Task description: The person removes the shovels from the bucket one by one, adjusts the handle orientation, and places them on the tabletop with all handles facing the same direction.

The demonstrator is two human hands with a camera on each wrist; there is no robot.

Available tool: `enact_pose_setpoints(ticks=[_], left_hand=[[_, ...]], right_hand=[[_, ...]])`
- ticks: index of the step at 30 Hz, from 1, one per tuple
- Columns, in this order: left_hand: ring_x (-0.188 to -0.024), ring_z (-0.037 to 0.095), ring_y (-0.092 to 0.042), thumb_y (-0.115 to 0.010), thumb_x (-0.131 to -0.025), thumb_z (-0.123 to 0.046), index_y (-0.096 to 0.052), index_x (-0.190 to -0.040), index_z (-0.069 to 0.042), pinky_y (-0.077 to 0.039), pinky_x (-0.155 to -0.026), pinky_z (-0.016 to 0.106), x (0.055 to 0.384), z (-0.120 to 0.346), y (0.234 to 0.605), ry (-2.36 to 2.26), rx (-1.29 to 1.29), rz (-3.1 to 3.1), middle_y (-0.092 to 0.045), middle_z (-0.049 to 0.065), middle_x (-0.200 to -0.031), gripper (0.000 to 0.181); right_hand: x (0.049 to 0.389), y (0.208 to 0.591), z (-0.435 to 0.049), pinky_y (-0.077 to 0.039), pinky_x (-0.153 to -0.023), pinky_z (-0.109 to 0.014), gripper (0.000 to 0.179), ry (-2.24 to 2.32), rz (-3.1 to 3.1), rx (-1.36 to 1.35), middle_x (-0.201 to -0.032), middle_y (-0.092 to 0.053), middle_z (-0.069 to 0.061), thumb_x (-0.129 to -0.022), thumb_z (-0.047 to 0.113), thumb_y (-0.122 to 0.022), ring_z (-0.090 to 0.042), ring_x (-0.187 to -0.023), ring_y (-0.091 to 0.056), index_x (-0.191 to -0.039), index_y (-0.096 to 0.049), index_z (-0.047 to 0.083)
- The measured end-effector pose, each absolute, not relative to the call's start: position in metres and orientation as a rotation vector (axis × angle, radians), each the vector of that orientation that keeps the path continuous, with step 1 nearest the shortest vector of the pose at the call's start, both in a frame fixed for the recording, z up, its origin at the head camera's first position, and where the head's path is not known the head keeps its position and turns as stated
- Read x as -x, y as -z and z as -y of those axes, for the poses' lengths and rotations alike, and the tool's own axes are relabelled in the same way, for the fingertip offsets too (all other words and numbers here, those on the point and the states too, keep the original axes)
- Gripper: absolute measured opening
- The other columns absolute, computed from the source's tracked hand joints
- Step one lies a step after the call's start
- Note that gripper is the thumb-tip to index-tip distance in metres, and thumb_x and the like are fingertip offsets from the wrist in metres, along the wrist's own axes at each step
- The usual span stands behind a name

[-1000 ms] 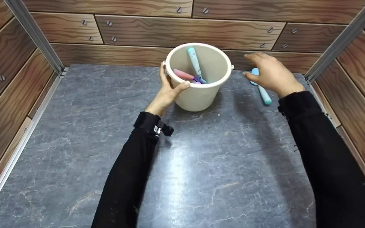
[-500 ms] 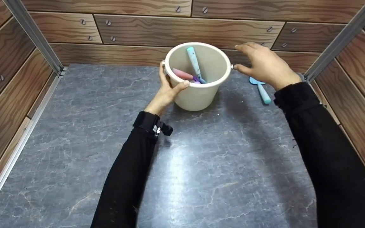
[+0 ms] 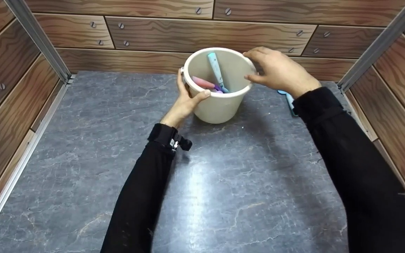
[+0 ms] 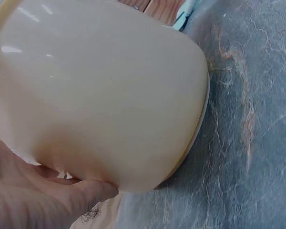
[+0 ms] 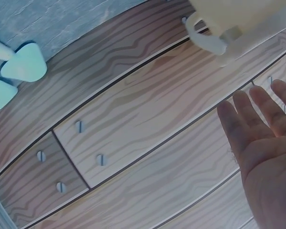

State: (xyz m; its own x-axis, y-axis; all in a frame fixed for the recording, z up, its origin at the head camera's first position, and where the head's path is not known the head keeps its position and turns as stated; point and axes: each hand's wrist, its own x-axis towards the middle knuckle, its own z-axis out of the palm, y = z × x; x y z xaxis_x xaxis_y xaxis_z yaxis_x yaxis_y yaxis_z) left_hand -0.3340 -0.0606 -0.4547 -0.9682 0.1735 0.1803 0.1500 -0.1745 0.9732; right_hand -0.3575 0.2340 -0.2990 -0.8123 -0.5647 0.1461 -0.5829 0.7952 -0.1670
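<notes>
A cream plastic bucket [image 3: 216, 110] stands on the grey marbled floor in the head view. Its left side is gripped by my left hand [image 3: 184, 105], thumb at the front of the rim and fingers behind. Inside it lean a light blue handle [image 3: 215, 66] with dark specks, a pink piece [image 3: 202, 82] and something purple [image 3: 219, 88]. My right hand [image 3: 281, 70] reaches over the right of the rim, fingers extended and holding nothing. In the right wrist view its palm [image 5: 271, 162] shows loosely straight fingers. A blue flat-headed tool [image 3: 289, 102] lies right of the bucket, partly hidden by my right wrist.
Wood-patterned walls [image 3: 209, 33] rise behind and on both sides, with grey metal posts [image 3: 40, 38] at the back corners. The marbled floor [image 3: 83, 140] stretches in front, with a bright light reflection.
My right hand has moved left, from above the blue tool to the bucket's right rim, and its wrist now covers part of that tool. My left hand and the bucket have not moved.
</notes>
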Motion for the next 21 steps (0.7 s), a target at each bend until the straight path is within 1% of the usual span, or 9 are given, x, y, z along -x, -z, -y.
enact_pose_setpoints(ticks=[3, 7, 11, 14, 16, 18, 20, 21], left_hand=[[-0.172, 0.026, -0.046, -0.084, -0.097, -0.023, 0.03, -0.182, -0.021, -0.017, -0.151, 0.039, 0.335, 0.061, 0.454, -2.353, -0.366, -2.001, -0.072, 0.025, -0.158, 0.142], [-0.176, 0.024, -0.04, -0.084, -0.099, -0.024, 0.03, -0.182, -0.021, -0.016, -0.151, 0.039, 0.336, 0.062, 0.454, -2.334, -0.352, -2.009, -0.072, 0.024, -0.159, 0.141], [-0.173, 0.029, -0.045, -0.083, -0.099, -0.023, 0.031, -0.181, -0.02, -0.018, -0.152, 0.04, 0.337, 0.062, 0.454, -2.339, -0.371, -1.994, -0.072, 0.027, -0.159, 0.141], [-0.172, 0.031, -0.046, -0.083, -0.098, -0.023, 0.032, -0.181, -0.02, -0.018, -0.152, 0.041, 0.336, 0.062, 0.453, -2.345, -0.381, -1.981, -0.071, 0.029, -0.159, 0.141], [-0.174, 0.03, -0.043, -0.083, -0.098, -0.024, 0.032, -0.181, -0.021, -0.015, -0.153, 0.042, 0.336, 0.062, 0.453, -2.339, -0.374, -1.986, -0.07, 0.028, -0.16, 0.142], [-0.177, 0.028, -0.037, -0.084, -0.097, -0.026, 0.031, -0.181, -0.021, -0.014, -0.153, 0.042, 0.335, 0.062, 0.453, -2.332, -0.359, -1.996, -0.069, 0.025, -0.162, 0.143], [-0.178, 0.028, -0.035, -0.084, -0.096, -0.027, 0.031, -0.181, -0.021, -0.013, -0.153, 0.043, 0.335, 0.062, 0.453, -2.325, -0.35, -2.006, -0.068, 0.023, -0.162, 0.143], [-0.177, 0.029, -0.036, -0.084, -0.096, -0.027, 0.031, -0.181, -0.021, -0.014, -0.153, 0.042, 0.335, 0.062, 0.453, -2.325, -0.355, -2.009, -0.068, 0.023, -0.162, 0.143]], right_hand=[[0.358, 0.298, -0.226, -0.052, -0.132, -0.065, 0.065, -0.322, 2.901, -0.946, -0.167, -0.066, -0.027, -0.11, 0.025, -0.082, -0.049, -0.154, -0.065, -0.167, -0.06, 0.001], [0.36, 0.299, -0.217, -0.046, -0.139, -0.064, 0.067, -0.31, 2.901, -0.978, -0.169, -0.063, -0.028, -0.111, 0.026, -0.081, -0.05, -0.16, -0.06, -0.167, -0.059, -0.001], [0.363, 0.304, -0.209, -0.044, -0.14, -0.063, 0.066, -0.31, 2.899, -1.007, -0.168, -0.064, -0.031, -0.111, 0.025, -0.08, -0.052, -0.16, -0.059, -0.166, -0.059, -0.004], [0.367, 0.308, -0.202, -0.044, -0.14, -0.064, 0.066, -0.313, 2.923, -1.008, -0.169, -0.063, -0.031, -0.111, 0.024, -0.079, -0.052, -0.16, -0.058, -0.166, -0.058, -0.005], [0.369, 0.311, -0.199, -0.046, -0.138, -0.065, 0.066, -0.32, 2.951, -1.008, -0.168, -0.063, -0.032, -0.111, 0.024, -0.079, -0.053, -0.158, -0.06, -0.167, -0.058, -0.005], [0.372, 0.313, -0.195, -0.049, -0.136, -0.065, 0.066, -0.326, 2.984, -1.008, -0.168, -0.064, -0.031, -0.112, 0.024, -0.078, -0.052, -0.156, -0.062, -0.167, -0.057, -0.006], [0.374, 0.314, -0.193, -0.051, -0.134, -0.064, 0.066, -0.33, 3.012, -1.017, -0.167, -0.065, -0.031, -0.112, 0.025, -0.078, -0.051, -0.153, -0.065, -0.166, -0.058, -0.007], [0.375, 0.314, -0.191, -0.052, -0.133, -0.064, 0.066, -0.332, 3.026, -1.022, -0.166, -0.066, -0.031, -0.112, 0.025, -0.078, -0.051, -0.151, -0.067, -0.166, -0.059, -0.007]])
